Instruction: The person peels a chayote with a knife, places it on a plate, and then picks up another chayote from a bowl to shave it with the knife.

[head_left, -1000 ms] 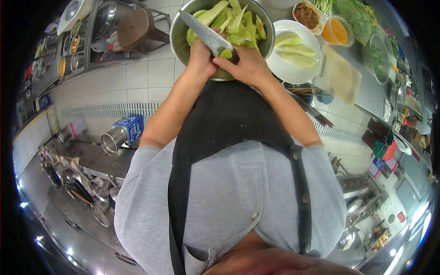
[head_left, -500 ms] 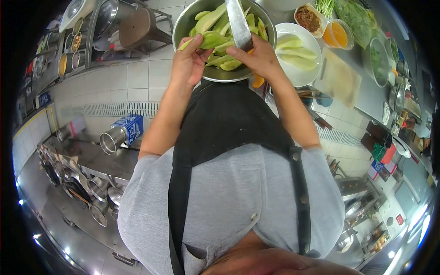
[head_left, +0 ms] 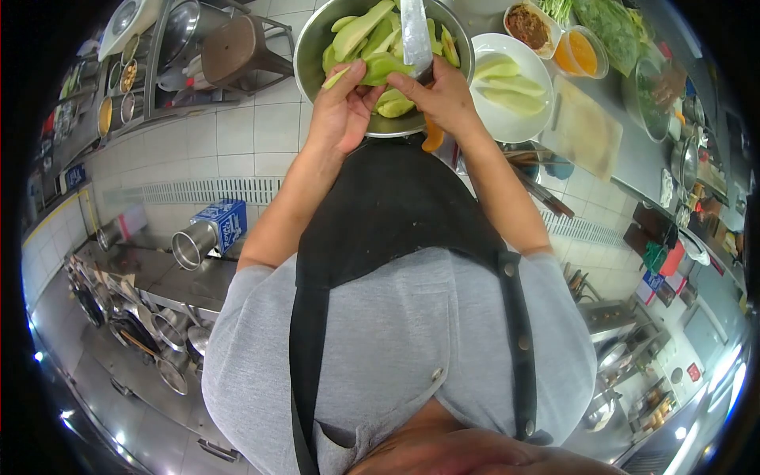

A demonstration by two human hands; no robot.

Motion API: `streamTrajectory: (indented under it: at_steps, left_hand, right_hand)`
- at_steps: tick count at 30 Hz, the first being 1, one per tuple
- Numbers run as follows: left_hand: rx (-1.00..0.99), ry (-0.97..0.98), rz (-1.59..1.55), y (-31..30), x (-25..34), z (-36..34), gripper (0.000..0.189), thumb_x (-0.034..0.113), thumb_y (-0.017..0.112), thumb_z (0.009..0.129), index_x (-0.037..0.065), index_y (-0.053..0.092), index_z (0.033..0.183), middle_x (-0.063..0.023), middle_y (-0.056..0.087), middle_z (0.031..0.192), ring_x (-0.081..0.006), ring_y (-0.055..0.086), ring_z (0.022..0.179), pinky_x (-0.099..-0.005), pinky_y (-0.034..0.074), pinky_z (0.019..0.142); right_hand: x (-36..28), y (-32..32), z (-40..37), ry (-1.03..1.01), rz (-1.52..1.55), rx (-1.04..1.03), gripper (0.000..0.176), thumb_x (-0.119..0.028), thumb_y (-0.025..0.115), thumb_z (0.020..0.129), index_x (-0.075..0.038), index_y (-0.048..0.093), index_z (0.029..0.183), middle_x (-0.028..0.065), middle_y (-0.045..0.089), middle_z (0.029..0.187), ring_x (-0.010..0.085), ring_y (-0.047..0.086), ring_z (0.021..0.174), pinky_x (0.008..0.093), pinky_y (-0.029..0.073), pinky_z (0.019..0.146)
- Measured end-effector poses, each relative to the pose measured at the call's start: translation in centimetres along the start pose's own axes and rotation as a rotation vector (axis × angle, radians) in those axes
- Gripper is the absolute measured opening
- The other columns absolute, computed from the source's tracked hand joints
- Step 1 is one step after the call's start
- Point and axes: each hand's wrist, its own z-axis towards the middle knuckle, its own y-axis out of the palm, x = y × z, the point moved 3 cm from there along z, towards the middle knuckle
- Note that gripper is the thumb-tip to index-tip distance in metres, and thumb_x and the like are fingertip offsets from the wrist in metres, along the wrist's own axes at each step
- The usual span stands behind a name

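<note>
Over a metal bowl (head_left: pixel 307 49) of pale green slices, my left hand (head_left: pixel 342 107) grips a green slice (head_left: pixel 385 68) between thumb and fingers. The fingers of my right hand (head_left: pixel 447 93) are wrapped round the handle of a knife (head_left: pixel 415 36), whose broad blade points away from me over the bowl. My right thumb reaches toward the held slice; whether it touches is unclear. Part of an orange handle (head_left: pixel 432 133) shows below my right hand. Just right of the bowl, a white plate (head_left: pixel 534 57) holds several long pale slices.
To the right lie a cutting board (head_left: pixel 587 131), a container of orange liquid (head_left: pixel 580 54), a tub of brown paste (head_left: pixel 529 25) and leafy greens (head_left: pixel 606 32). Another person's hand (head_left: pixel 670 83) is at a metal bowl there. A brown stool (head_left: pixel 229 51) stands at the left.
Both hands have drawn slightly closer, with the slice and knife still held. The knife blade stands more upright. Another person's hand has appeared at the right bowl.
</note>
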Motion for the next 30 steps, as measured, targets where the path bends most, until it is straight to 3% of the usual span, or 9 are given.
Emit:
streamTrajectory:
  at_steps: [7, 13, 16, 18, 23, 26, 28, 30]
  left_hand:
    - [0.010, 0.004, -0.006, 0.8, -0.6, -0.1, 0.018, 0.017, 0.069, 0.101, 0.009, 0.062, 0.115, -0.0056, 0.069, 0.117, -0.0177, 0.066, 0.110, -0.0355, 0.056, 0.103]
    - [0.020, 0.002, -0.045, 2.2, -0.6, -0.7, 0.020, 0.017, 0.064, 0.103, 0.007, 0.063, 0.120, -0.0098, 0.067, 0.122, -0.0238, 0.064, 0.116, -0.0402, 0.055, 0.104]
    - [-0.062, -0.088, -0.096, 1.5, 0.6, -1.1, 0.028, 0.017, 0.062, 0.104, 0.003, 0.062, 0.129, -0.0138, 0.067, 0.125, -0.0269, 0.065, 0.116, -0.0421, 0.054, 0.103]
    - [-0.265, -0.204, -0.012, 0.6, 1.7, -1.0, 0.039, 0.022, 0.062, 0.104, 0.000, 0.059, 0.136, -0.0157, 0.067, 0.127, -0.0269, 0.068, 0.114, -0.0405, 0.056, 0.097]
    - [-0.269, -0.200, 0.394, 0.0, 2.7, -0.3, 0.044, 0.023, 0.062, 0.103, -0.002, 0.057, 0.139, -0.0150, 0.070, 0.124, -0.0244, 0.069, 0.110, -0.0364, 0.058, 0.087]
    - [-0.255, -0.200, 0.501, 1.3, 2.6, -0.7, 0.043, 0.020, 0.061, 0.104, -0.004, 0.056, 0.140, -0.0128, 0.070, 0.119, -0.0201, 0.067, 0.101, -0.0326, 0.056, 0.080]
    - [-0.253, -0.189, 0.531, 2.1, 2.0, -1.1, 0.043, 0.017, 0.060, 0.104, -0.004, 0.056, 0.141, -0.0118, 0.070, 0.116, -0.0179, 0.066, 0.097, -0.0313, 0.054, 0.078]
    - [-0.129, -0.125, 0.550, 2.5, 1.5, -1.5, 0.044, 0.017, 0.059, 0.104, -0.005, 0.055, 0.143, -0.0102, 0.069, 0.111, -0.0155, 0.062, 0.090, -0.0303, 0.050, 0.075]
  right_hand:
    - [0.7, 0.5, -0.3, -0.032, -0.071, 0.030, 0.072, -0.062, 0.074, 0.090, 0.006, 0.066, 0.112, 0.0194, 0.074, 0.086, 0.0324, 0.073, 0.080, 0.0399, 0.055, 0.075]
    - [0.5, 0.0, -0.7, -0.045, -0.174, 0.127, 0.067, -0.062, 0.069, 0.094, 0.003, 0.067, 0.109, 0.0157, 0.073, 0.077, 0.0319, 0.072, 0.072, 0.0400, 0.056, 0.070]
    - [0.0, -1.0, -0.8, -0.035, -0.110, 0.061, 0.066, -0.062, 0.068, 0.095, 0.003, 0.067, 0.108, 0.0149, 0.073, 0.077, 0.0296, 0.073, 0.073, 0.0389, 0.055, 0.070]
    - [0.2, -1.8, -0.8, -0.020, -0.117, 0.021, 0.066, -0.062, 0.068, 0.095, 0.003, 0.067, 0.108, 0.0148, 0.073, 0.078, 0.0283, 0.073, 0.074, 0.0383, 0.056, 0.070]
    - [0.2, -2.2, -0.8, -0.033, -0.180, -0.055, 0.065, -0.061, 0.067, 0.096, 0.003, 0.066, 0.111, 0.0136, 0.074, 0.080, 0.0260, 0.074, 0.077, 0.0369, 0.056, 0.071]
    - [0.3, -2.3, -0.8, -0.017, -0.076, 0.012, 0.071, -0.063, 0.073, 0.090, 0.004, 0.065, 0.113, 0.0141, 0.074, 0.079, 0.0262, 0.074, 0.077, 0.0364, 0.056, 0.073]
    - [0.1, -2.5, -1.0, -0.055, -0.161, 0.092, 0.078, -0.063, 0.083, 0.080, 0.005, 0.065, 0.114, 0.0146, 0.075, 0.084, 0.0257, 0.074, 0.080, 0.0359, 0.057, 0.074]
    - [-0.2, -2.3, -1.1, -0.074, -0.128, 0.136, 0.080, -0.061, 0.087, 0.075, 0.005, 0.065, 0.114, 0.0153, 0.075, 0.088, 0.0251, 0.074, 0.081, 0.0358, 0.057, 0.075]
